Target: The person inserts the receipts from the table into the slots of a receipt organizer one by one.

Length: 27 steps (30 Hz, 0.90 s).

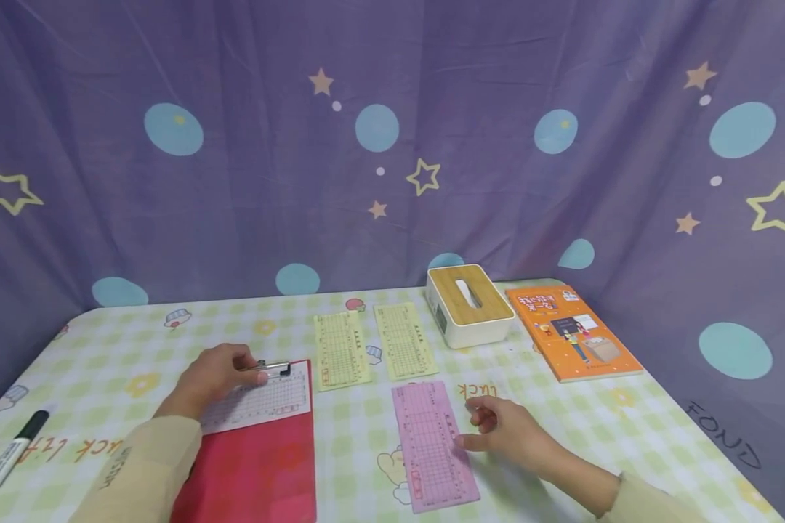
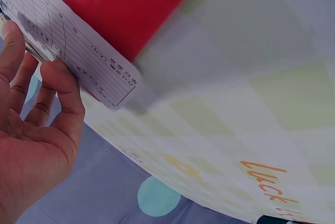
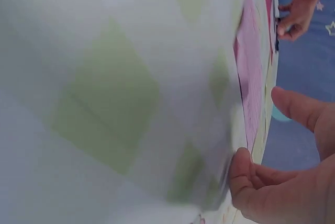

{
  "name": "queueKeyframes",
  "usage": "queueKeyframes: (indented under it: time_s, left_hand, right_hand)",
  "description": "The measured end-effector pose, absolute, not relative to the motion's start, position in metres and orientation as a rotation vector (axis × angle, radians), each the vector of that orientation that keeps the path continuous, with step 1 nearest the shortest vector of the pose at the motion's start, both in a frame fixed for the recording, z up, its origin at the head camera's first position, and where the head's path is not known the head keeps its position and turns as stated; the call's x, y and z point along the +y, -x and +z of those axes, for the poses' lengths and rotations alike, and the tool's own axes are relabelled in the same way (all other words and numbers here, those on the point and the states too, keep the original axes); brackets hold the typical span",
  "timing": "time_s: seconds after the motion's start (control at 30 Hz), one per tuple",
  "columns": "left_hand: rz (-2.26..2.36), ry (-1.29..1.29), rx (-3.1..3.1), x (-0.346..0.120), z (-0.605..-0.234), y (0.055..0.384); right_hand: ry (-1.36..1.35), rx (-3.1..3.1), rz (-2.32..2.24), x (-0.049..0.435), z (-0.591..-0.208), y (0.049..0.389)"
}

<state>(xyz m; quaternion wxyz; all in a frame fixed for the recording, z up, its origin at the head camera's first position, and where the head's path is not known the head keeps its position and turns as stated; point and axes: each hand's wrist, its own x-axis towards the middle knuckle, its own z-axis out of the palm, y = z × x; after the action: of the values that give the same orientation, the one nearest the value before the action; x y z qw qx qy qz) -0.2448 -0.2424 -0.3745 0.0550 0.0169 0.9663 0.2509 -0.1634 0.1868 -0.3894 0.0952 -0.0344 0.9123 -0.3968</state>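
A red clipboard (image 1: 255, 472) lies flat at the left front, with a white printed form (image 1: 268, 399) across its top end. My left hand (image 1: 219, 378) pinches the metal clip (image 1: 278, 368) at that end, thumb on the near side. In the left wrist view the fingertips are right at the edge of the form (image 2: 89, 56). To the right, my right hand (image 1: 506, 432) holds nothing, its fingers loosely bent. Its thumb tip is right by the long edge of a pink printed slip (image 1: 425, 436), which lies flat on the checked tablecloth.
Two yellow printed slips (image 1: 342, 349) lie side by side beyond the clipboard. Behind them at the right stand a white tissue box (image 1: 474, 312) with a wooden top and an orange book (image 1: 543, 334). A black-capped marker (image 1: 6, 457) rests at the far left. A purple curtain (image 1: 235, 181) hangs behind.
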Motion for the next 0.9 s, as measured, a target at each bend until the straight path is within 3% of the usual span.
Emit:
queueKeyframes:
  time_s: [0.43, 0.9]
  left_hand:
    - [0.745, -0.036, 2.921, -0.242, -0.374, 0.246]
    - [0.736, -0.014, 2.917, -0.241, -0.374, 0.246]
  right_hand:
    - [0.210, 2.717, -1.194, 0.176, -0.394, 0.143]
    - [0.119, 2.813, -0.977, 0.156, -0.390, 0.177]
